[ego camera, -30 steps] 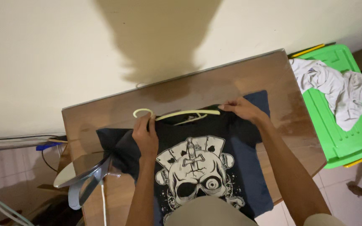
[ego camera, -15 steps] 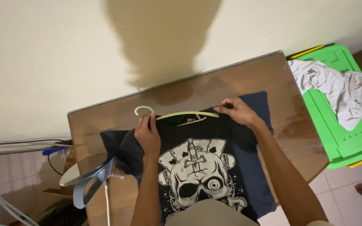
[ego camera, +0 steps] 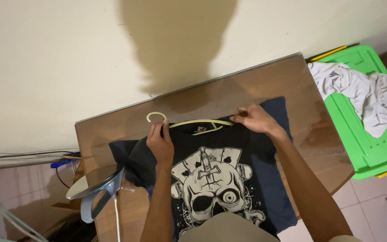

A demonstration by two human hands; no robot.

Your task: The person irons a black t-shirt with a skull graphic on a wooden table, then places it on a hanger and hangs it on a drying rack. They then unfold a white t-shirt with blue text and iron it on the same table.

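While flat on the table, black shirt under both hands, pale hanger at collar.

One view only: a head-worn camera looking steeply down from above the person's own body. It faces the wall, which fills the upper half of the frame. The table lies near, slightly rotated, its far edge against the wall. Both forearms enter from the bottom edge. Floor shows at the lower corners.
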